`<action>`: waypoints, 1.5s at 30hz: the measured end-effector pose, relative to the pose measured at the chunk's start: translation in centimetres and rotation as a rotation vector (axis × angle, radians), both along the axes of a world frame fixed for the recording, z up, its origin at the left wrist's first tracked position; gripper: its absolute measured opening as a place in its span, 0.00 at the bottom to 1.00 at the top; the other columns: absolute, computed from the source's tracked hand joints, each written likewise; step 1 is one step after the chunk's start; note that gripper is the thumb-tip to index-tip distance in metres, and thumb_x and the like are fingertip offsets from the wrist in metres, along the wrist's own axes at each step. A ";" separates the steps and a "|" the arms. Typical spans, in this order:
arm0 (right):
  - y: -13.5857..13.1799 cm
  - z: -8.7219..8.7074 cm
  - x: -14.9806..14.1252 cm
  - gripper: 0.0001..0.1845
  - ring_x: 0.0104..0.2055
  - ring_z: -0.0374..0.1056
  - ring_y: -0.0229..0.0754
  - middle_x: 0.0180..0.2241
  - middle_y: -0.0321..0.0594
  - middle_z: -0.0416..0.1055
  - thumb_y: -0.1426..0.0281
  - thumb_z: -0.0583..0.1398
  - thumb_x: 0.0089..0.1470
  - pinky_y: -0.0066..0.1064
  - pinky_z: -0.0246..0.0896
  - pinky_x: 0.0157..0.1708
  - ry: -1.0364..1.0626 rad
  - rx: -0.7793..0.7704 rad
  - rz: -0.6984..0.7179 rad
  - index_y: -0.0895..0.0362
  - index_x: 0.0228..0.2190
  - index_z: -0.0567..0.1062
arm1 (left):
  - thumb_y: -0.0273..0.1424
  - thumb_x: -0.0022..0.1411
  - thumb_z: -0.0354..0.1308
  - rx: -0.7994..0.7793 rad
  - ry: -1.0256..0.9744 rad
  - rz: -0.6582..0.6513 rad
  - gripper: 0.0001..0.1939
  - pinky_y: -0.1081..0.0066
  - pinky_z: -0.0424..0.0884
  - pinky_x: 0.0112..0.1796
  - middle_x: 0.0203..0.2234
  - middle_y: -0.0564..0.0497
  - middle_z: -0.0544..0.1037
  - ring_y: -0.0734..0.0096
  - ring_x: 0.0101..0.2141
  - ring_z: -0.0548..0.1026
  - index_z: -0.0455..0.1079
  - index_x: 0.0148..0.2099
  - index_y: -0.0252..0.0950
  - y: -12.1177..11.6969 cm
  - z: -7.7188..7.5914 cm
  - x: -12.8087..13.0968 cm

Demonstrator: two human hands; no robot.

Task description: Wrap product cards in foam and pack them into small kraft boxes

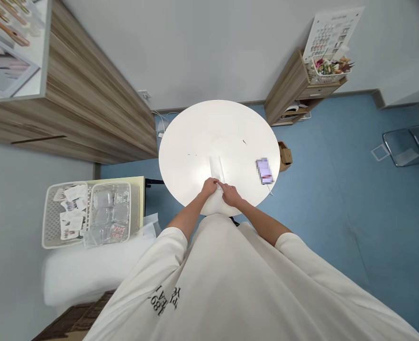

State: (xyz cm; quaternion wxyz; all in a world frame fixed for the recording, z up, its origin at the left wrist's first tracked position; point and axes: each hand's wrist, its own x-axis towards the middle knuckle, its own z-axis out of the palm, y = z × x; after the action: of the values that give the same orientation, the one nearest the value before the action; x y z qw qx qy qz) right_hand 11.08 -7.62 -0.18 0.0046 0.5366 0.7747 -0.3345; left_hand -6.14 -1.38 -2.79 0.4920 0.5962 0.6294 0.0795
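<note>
A pale shirt [223, 279] fronts the table [184, 130], where a translucent strip [216, 166] lies. Left hand [210, 186] and right hand [231, 194] meet at its near end, grip unclear; light, even pressure should keep it straight.

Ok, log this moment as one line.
left hand: at near end of translucent strip | right hand: at same end | phone: on table, right side

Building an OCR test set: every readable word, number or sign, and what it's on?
"189", "EA": shirt front; neighbouring letters lost in folds.
Poster: print too small to read.
Phone: screen pixelated, unreadable.
Cards in white basket: any print too small.
</note>
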 end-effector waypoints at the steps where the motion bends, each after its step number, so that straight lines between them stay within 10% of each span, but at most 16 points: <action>1: 0.1 -0.1 0.0 0.39 0.54 0.65 0.50 0.55 0.50 0.67 0.81 0.51 0.56 0.41 0.54 0.56 -0.005 0.002 0.009 0.56 0.68 0.54 | 0.20 0.61 0.55 -0.013 -0.002 -0.001 0.19 0.67 0.70 0.54 0.52 0.45 0.79 0.63 0.51 0.76 0.79 0.52 0.36 0.0 0.0 -0.1; 16: 0.8 0.0 0.0 0.27 0.56 0.61 0.52 0.59 0.52 0.62 0.78 0.53 0.60 0.42 0.59 0.54 -0.145 0.000 0.063 0.57 0.60 0.69 | 0.20 0.58 0.56 0.333 0.284 -0.519 0.27 0.51 0.52 0.65 0.70 0.40 0.56 0.51 0.69 0.53 0.65 0.60 0.37 -2.0 1.9 -0.4; 32: 1.5 1.6 0.9 0.35 0.62 0.56 0.52 0.67 0.50 0.55 0.75 0.56 0.59 0.41 0.56 0.57 -0.109 0.018 0.051 0.55 0.66 0.58 | 0.34 0.58 0.59 0.222 0.229 -0.421 0.23 0.50 0.50 0.60 0.47 0.42 0.77 0.49 0.55 0.72 0.64 0.56 0.37 -1.6 2.9 -0.3; 45: 3.6 1.9 -0.1 0.21 0.45 0.69 0.47 0.52 0.47 0.67 0.70 0.54 0.66 0.34 0.61 0.42 -0.157 -0.015 0.106 0.54 0.59 0.67 | 0.36 0.66 0.54 0.067 0.016 -0.214 0.18 0.64 0.71 0.47 0.58 0.46 0.70 0.60 0.47 0.77 0.68 0.56 0.41 -3.5 3.3 -2.2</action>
State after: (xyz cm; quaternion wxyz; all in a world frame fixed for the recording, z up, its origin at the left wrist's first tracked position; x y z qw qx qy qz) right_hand 10.97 -4.05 1.72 0.0871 0.5192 0.7968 -0.2966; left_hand -8.35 -4.85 0.46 0.4724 0.6768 0.5629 0.0428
